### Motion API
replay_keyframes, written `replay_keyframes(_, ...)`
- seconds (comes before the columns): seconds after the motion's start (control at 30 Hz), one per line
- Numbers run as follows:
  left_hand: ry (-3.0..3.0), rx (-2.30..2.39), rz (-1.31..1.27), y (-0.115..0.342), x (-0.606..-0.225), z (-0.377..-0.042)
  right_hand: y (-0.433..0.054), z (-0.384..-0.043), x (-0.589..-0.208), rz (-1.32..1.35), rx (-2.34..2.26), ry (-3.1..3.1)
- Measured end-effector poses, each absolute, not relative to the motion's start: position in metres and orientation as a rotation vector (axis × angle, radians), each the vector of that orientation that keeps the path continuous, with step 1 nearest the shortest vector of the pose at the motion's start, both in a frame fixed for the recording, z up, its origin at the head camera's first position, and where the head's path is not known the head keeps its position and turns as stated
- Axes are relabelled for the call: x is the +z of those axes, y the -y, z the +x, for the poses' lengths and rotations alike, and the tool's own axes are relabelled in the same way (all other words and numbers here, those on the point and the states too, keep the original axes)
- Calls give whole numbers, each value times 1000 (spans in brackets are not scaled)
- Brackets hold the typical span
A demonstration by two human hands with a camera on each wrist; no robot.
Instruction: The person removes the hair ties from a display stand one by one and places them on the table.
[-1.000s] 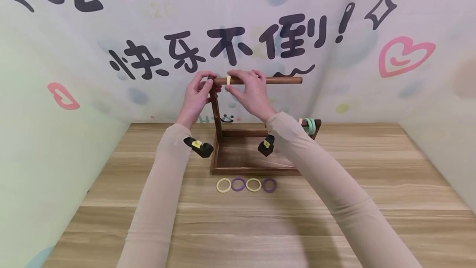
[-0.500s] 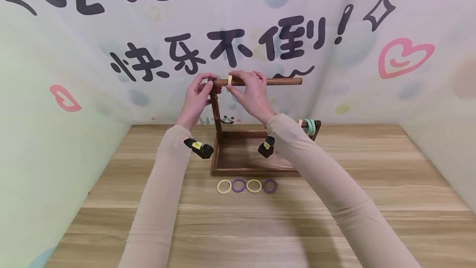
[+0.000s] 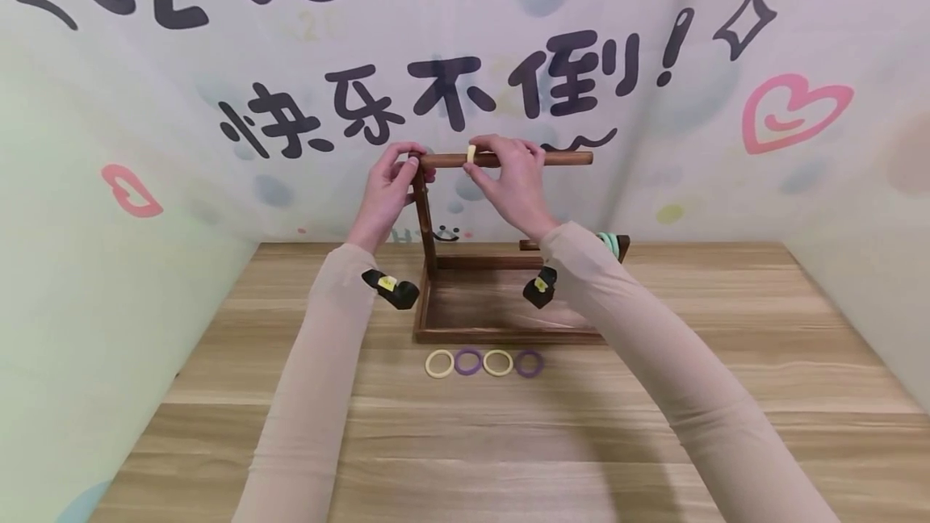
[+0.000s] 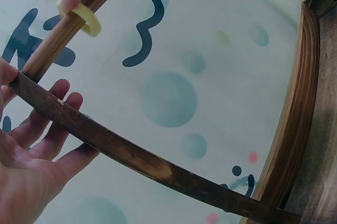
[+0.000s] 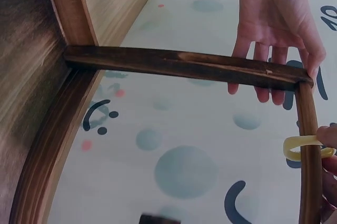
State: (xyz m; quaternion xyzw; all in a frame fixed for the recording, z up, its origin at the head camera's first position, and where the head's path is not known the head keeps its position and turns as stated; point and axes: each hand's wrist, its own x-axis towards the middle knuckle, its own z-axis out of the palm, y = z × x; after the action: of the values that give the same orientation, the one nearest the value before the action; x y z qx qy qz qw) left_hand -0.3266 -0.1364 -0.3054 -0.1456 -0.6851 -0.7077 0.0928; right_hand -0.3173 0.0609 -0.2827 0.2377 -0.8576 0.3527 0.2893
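A pale yellow ring (image 3: pixel 471 154) encircles the upper rod (image 3: pixel 570 158) of a dark wooden rack, and my right hand (image 3: pixel 514 184) pinches it between thumb and fingers. In the left wrist view that ring (image 4: pixel 90 22) sits tilted on the rod, a short way from the post. My left hand (image 3: pixel 385 192) grips the top corner of the rack's upright post (image 3: pixel 425 224), thumb in front. The right wrist view shows the fingers of this left hand (image 5: pixel 276 18) reaching behind the post (image 5: pixel 179 66).
Two yellow rings, one nearer (image 3: pixel 439 364) the left, and two purple rings (image 3: pixel 529 363) lie in a row before the rack's tray base (image 3: pixel 501 337). Mint green rings (image 3: pixel 610 244) hang on a lower rod at right, partly behind my right sleeve. A printed cloth stands behind.
My right hand has slid the yellow ring to the right along the upper rod, away from the post. The left hand keeps its place at the corner.
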Motion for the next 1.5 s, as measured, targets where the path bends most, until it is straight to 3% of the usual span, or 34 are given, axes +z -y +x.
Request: replay_keyframes(1.5, 2048, -2110, -438, 137, -303, -324, -131, -317, -286, 581, 1017, 2219)
